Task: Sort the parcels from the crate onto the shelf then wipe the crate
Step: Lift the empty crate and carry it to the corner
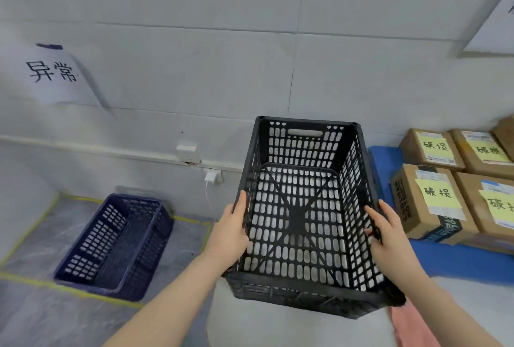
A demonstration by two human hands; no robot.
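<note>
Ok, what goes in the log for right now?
black crate: empty | left hand and right hand: holding its sides | parcels: on blue shelf

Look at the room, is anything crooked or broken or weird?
Nothing looks broken. The black crate is held tilted between the left hand and right hand, with no parcels in it. The paper sign on the wall hangs crooked. A pink cloth pokes out under the crate.
</note>
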